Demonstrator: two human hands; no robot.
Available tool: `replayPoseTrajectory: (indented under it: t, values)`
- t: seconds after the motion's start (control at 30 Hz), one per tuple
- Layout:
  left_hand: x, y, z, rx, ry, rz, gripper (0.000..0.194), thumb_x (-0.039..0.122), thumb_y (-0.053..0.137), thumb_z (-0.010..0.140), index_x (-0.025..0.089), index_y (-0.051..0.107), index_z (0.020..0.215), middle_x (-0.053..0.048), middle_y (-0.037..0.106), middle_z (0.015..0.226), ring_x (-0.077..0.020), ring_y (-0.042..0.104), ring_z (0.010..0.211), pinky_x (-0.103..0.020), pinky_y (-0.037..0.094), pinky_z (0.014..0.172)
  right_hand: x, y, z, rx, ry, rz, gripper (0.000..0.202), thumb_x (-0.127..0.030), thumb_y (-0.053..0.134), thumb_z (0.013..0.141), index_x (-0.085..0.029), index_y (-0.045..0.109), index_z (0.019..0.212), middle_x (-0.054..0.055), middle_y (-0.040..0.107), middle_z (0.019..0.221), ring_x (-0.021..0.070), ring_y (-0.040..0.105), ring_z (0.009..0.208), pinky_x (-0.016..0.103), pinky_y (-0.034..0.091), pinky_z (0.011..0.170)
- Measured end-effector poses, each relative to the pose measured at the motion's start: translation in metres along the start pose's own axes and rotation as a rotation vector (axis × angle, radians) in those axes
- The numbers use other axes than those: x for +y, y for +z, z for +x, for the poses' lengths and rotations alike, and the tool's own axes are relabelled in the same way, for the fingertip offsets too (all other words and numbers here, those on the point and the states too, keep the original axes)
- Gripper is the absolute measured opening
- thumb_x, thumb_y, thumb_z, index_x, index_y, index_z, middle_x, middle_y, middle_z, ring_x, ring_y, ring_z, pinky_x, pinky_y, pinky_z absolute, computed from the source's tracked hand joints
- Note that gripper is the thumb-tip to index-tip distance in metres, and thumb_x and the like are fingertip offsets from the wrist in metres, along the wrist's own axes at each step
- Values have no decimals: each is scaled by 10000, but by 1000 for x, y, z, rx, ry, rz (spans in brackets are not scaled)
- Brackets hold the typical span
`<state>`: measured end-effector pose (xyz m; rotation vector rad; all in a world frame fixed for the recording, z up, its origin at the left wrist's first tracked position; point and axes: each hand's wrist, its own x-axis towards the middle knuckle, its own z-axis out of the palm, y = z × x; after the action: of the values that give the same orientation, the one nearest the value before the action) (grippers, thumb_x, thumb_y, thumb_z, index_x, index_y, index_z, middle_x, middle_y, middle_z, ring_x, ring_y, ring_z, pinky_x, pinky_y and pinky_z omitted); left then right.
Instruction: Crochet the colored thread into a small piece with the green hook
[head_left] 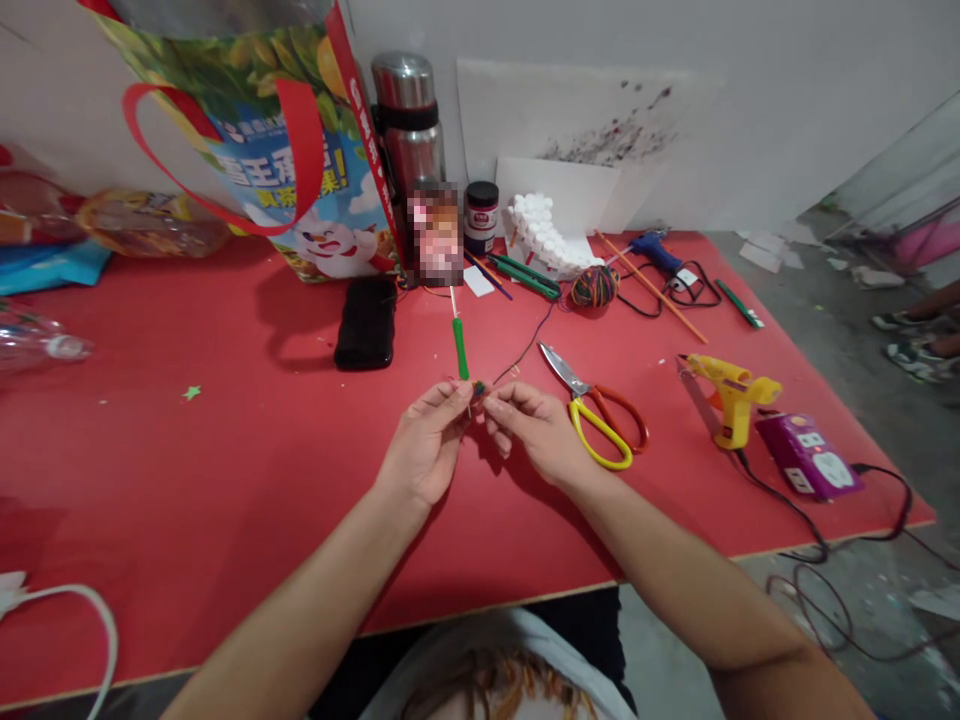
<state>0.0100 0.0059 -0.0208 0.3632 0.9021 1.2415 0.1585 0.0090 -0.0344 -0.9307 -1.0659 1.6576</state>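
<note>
Both hands meet above the middle of the red table (300,470). My left hand (431,440) pinches a small dark, multicoloured piece (478,388) between thumb and fingers. My right hand (529,425) is closed at the other side of that piece, its fingertips at a dark thread (534,338) that runs up to a multicoloured yarn ball (595,287). A thin stick end shows below my left fingertips. Just beyond the hands lies a green-handled tool (460,348) with a thin metal shaft. Scissors (600,410) with yellow and orange handles lie right of my right hand.
A black phone (366,323), large bag (300,150), steel flask (411,130) and dark jar (481,215) stand or lie behind. At right are a yellow glue gun (731,395), purple power box (810,457) and cords. A person's feet (919,350) show far right.
</note>
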Motion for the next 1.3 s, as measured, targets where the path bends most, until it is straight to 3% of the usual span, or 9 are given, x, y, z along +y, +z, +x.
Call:
replayPoseTrajectory:
  t: [0.27,0.5,0.63,0.7,0.77,0.9,1.0,1.1,1.3]
  values:
    - [-4,-1,0,1,-23,-66,258,202,941,641,160,716,760,4,738,793,-101,655,753,-230,498,746,2,6,-2,8,45,-74,273,-442,770,874,-186,677,848,-60,601,587,63,455,403,210,351,403]
    - [0,-2,1,21,-10,-32,274,192,949,610,166,700,722,26,710,742,-99,662,744,-233,505,763,-2,3,-2,7,-96,-312,274,-420,764,870,-181,674,771,-12,650,689,104,565,600,247,466,573]
    - [6,-1,0,19,47,89,270,252,964,597,170,732,708,12,718,713,-96,641,685,-226,507,697,-8,-7,-2,-54,46,-243,299,-485,726,903,-193,671,937,-18,658,696,103,584,497,230,458,458]
    - [8,-1,-1,25,95,197,247,254,959,606,170,750,707,-7,734,706,-102,639,662,-233,511,682,-12,-13,0,21,12,-199,332,-494,729,906,-209,670,1067,-21,661,713,105,590,508,217,453,436]
    - [9,-1,-3,20,112,310,245,266,958,606,162,764,714,-36,753,716,-125,659,672,-250,521,678,-14,-19,2,85,-49,-123,341,-473,732,914,-233,661,1146,-47,628,706,76,504,470,202,413,411]
    - [9,2,-6,-55,49,458,285,323,959,596,148,760,701,-48,738,704,-148,655,635,-275,523,625,-15,-22,5,35,-70,-32,217,-413,757,909,-223,685,984,-67,585,666,47,393,431,196,359,395]
    - [9,4,-7,-96,26,491,291,353,949,625,150,757,705,-57,747,739,-148,660,654,-283,534,648,-15,-20,3,59,-116,-100,238,-419,728,934,-196,679,865,-26,663,689,56,454,432,210,377,396]
    - [10,3,-7,-81,55,454,289,329,962,614,160,759,730,-49,753,777,-150,681,730,-278,542,718,-15,-18,1,96,-136,-48,211,-395,730,931,-202,655,891,-5,731,729,76,527,426,216,398,387]
    - [11,-1,-5,-72,38,396,279,262,968,606,161,762,766,-26,736,778,-138,672,732,-253,533,694,-15,-14,4,36,-6,170,166,-255,759,848,-203,602,848,-5,748,635,79,525,367,191,395,383]
